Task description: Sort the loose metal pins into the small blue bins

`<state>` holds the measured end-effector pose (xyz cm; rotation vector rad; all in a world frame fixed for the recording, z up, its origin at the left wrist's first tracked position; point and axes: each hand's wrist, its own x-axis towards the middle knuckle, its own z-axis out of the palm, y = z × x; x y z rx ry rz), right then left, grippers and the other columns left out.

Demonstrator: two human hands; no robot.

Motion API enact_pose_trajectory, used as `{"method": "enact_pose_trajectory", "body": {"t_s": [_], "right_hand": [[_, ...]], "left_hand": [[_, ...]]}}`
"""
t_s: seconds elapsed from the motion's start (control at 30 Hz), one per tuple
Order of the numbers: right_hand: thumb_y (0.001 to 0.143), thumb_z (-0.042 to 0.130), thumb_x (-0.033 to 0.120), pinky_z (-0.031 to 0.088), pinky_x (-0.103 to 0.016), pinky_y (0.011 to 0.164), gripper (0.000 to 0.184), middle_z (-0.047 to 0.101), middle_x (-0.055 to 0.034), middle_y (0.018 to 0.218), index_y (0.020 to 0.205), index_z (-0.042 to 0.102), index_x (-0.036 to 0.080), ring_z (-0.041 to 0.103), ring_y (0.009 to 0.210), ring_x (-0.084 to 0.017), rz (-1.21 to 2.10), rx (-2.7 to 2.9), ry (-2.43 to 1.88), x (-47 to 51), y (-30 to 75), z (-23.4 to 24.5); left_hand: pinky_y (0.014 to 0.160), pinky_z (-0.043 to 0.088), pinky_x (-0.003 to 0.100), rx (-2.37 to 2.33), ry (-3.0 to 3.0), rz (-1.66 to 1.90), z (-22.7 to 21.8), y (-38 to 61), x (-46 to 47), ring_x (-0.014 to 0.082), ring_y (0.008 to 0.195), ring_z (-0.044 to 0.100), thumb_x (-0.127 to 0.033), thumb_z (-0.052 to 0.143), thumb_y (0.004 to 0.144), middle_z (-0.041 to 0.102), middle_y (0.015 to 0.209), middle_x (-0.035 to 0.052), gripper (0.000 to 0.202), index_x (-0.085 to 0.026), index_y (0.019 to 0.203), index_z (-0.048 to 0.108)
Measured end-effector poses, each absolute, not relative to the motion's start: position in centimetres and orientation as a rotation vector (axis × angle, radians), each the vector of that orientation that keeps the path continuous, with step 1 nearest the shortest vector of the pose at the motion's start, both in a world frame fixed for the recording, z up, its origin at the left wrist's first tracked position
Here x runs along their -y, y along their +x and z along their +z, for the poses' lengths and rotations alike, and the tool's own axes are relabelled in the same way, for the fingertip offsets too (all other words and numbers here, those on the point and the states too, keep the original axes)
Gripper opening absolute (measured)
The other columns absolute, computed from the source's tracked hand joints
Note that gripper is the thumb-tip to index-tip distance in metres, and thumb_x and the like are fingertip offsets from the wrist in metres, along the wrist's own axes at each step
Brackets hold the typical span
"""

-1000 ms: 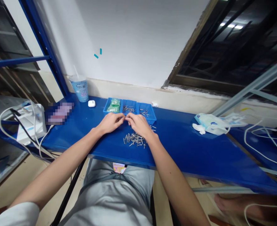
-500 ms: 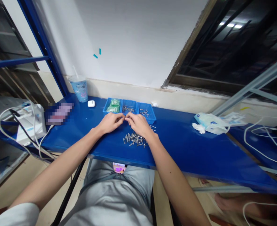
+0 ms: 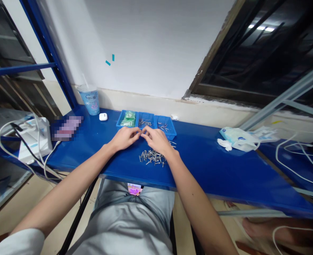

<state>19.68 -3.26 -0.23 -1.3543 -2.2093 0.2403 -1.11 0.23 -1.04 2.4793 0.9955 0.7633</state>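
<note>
My left hand (image 3: pixel 124 137) and my right hand (image 3: pixel 156 139) meet fingertip to fingertip over the blue table (image 3: pixel 214 166), both pinched on a small metal part too tiny to name. A heap of small metal screws (image 3: pixel 152 157) lies just below my right wrist. Right behind my fingers stand three small blue trays: the left tray (image 3: pixel 128 119) holds green pieces, the middle tray (image 3: pixel 145 122) and the right tray (image 3: pixel 166 126) hold a few screws.
A blue drink cup with a straw (image 3: pixel 90 99) and a white earbud case (image 3: pixel 103 116) stand at the back left. A white device with cables (image 3: pixel 34 139) sits at the left edge. A tissue pack (image 3: pixel 236 137) and white cables (image 3: pixel 300 159) lie to the right.
Both hands stay pinched together at the same spot; only the fingers have shifted slightly.
</note>
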Motion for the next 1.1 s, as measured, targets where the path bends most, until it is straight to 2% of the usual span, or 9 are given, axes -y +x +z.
{"method": "enact_pose_trajectory", "body": {"t_s": [0.2, 0.33, 0.43, 0.53, 0.63, 0.9, 1.0, 1.1], "right_hand": [[0.104, 0.055, 0.031, 0.038, -0.026, 0.07, 0.013, 0.073, -0.0012, 0.083, 0.112, 0.063, 0.025, 0.066, 0.075, -0.02, 0.236, 2.206, -1.356, 3.4, 19.7, -0.1], [0.107, 0.048, 0.031, 0.037, -0.026, 0.069, 0.018, 0.072, -0.0015, 0.081, 0.101, 0.065, 0.025, 0.064, 0.072, -0.019, 0.219, 2.232, -1.371, 3.4, 19.6, 0.0], [0.107, 0.049, 0.033, 0.038, -0.027, 0.071, 0.022, 0.073, -0.0029, 0.086, 0.096, 0.066, 0.024, 0.066, 0.078, -0.02, 0.157, 2.218, -1.341, 3.3, 19.7, -0.1], [0.105, 0.053, 0.031, 0.041, -0.029, 0.077, 0.018, 0.074, -0.0049, 0.101, 0.102, 0.069, 0.024, 0.067, 0.092, -0.021, 0.051, 2.184, -1.278, 3.3, 19.9, 0.0], [0.107, 0.048, 0.03, 0.045, -0.031, 0.083, 0.023, 0.073, -0.0078, 0.109, 0.109, 0.07, 0.024, 0.067, 0.1, -0.022, -0.068, 2.103, -1.272, 3.5, 20.2, 0.4], [0.11, 0.027, 0.032, 0.051, -0.04, 0.092, 0.042, 0.066, -0.0133, 0.1, 0.115, 0.068, 0.022, 0.066, 0.099, -0.026, -0.338, 1.529, -1.328, 4.3, 20.6, 0.9], [0.11, 0.025, 0.031, 0.049, -0.043, 0.096, 0.043, 0.067, -0.0155, 0.106, 0.119, 0.066, 0.021, 0.066, 0.105, -0.028, -0.327, 1.465, -1.356, 4.1, 20.3, 0.9], [0.11, 0.031, 0.036, 0.05, -0.041, 0.093, 0.039, 0.07, -0.0144, 0.115, 0.126, 0.064, 0.024, 0.067, 0.109, -0.028, -0.207, 1.579, -1.445, 3.5, 19.7, 1.2]], "left_hand": [[0.064, 0.038, 0.026, -0.972, 2.477, 0.772, -1.0, -1.1, -0.2, 0.0161, 0.06, 0.058, -0.038, 0.046, 0.104, 0.068, 0.067, 0.0013, 0.031, -0.019, 0.103, 0.071], [0.064, 0.038, 0.026, -0.979, 2.471, 0.769, -1.0, -1.1, -0.2, 0.0158, 0.059, 0.059, -0.038, 0.046, 0.104, 0.068, 0.066, 0.001, 0.032, -0.018, 0.102, 0.071], [0.064, 0.039, 0.026, -0.994, 2.466, 0.789, -1.0, -1.0, -0.2, 0.0159, 0.06, 0.06, -0.039, 0.047, 0.104, 0.068, 0.065, 0.0005, 0.032, -0.019, 0.105, 0.072], [0.064, 0.038, 0.026, -1.023, 2.448, 0.836, -1.0, -1.0, -0.1, 0.0165, 0.061, 0.061, -0.041, 0.05, 0.104, 0.067, 0.064, 0.0, 0.031, -0.019, 0.108, 0.072], [0.064, 0.039, 0.027, -1.025, 2.412, 0.867, -1.0, -1.0, -0.1, 0.0168, 0.061, 0.061, -0.042, 0.051, 0.104, 0.068, 0.064, 0.0002, 0.031, -0.019, 0.108, 0.072], [0.059, 0.035, 0.028, -0.858, 2.51, 0.636, -1.0, -0.6, 0.1, 0.0151, 0.053, 0.053, -0.043, 0.058, 0.099, 0.062, 0.058, -0.0016, 0.031, -0.022, 0.107, 0.079], [0.059, 0.035, 0.028, -0.856, 2.538, 0.535, -1.3, -0.4, 0.2, 0.0161, 0.053, 0.054, -0.042, 0.059, 0.098, 0.061, 0.057, -0.0017, 0.031, -0.024, 0.113, 0.079], [0.062, 0.037, 0.028, -0.926, 2.566, 0.503, -1.6, 0.0, 0.2, 0.0182, 0.058, 0.06, -0.041, 0.056, 0.1, 0.064, 0.06, -0.0007, 0.032, -0.026, 0.119, 0.077]]}}
